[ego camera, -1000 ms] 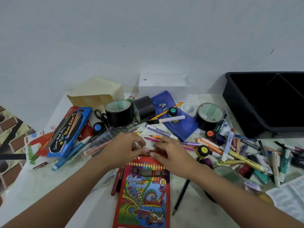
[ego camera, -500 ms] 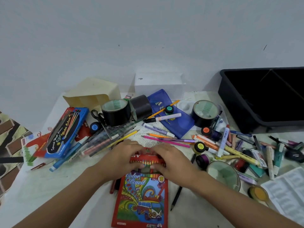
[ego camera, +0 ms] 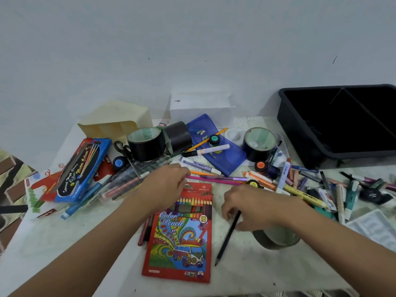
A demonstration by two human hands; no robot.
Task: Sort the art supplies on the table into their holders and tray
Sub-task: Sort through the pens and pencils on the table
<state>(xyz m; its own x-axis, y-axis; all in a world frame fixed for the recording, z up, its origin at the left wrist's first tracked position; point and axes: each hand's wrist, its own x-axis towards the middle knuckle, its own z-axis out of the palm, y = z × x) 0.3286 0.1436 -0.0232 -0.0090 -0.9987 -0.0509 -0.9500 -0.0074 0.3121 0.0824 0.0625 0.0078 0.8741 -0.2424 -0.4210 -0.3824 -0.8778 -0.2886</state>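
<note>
Plain white wall [ego camera: 192, 50] behind; table [ego camera: 64, 243] under a stained white cover, crowded with art supplies.

Pencil box [ego camera: 177, 236]: red, flat at centre front, top flap lifted, coloured pencil tips showing in a row below it.

Left hand [ego camera: 165, 187]: knuckles up, lying over the box's top left corner, fingers loosely bent and pointing right. Fingertips end just short of a pink pen [ego camera: 214, 180] that lies crosswise beyond the box. Underside hidden; cannot tell if it grips anything.

Right hand [ego camera: 252, 209]: just right of the box, fingers curled down, thumb and fingers pinching the upper end of a black pencil [ego camera: 227, 239]. The pencil lies slanted on the cover, point toward the near edge, beside the box but not touching it.

Tray [ego camera: 300, 133]: black, far right corner, a divider across its inside, contents too dark to read.

Holder [ego camera: 115, 123]: cream, on its side at the back left, compartments open toward the front.

Other items: two black tape rolls [ego camera: 146, 144] side by side at centre back, a third [ego camera: 260, 142] further right. Blue pouch [ego camera: 216, 146] between them. Blue watercolour box [ego camera: 83, 168] tilted at left. Loose heap of markers [ego camera: 310, 187] at right, between the right forearm and the tray.
</note>
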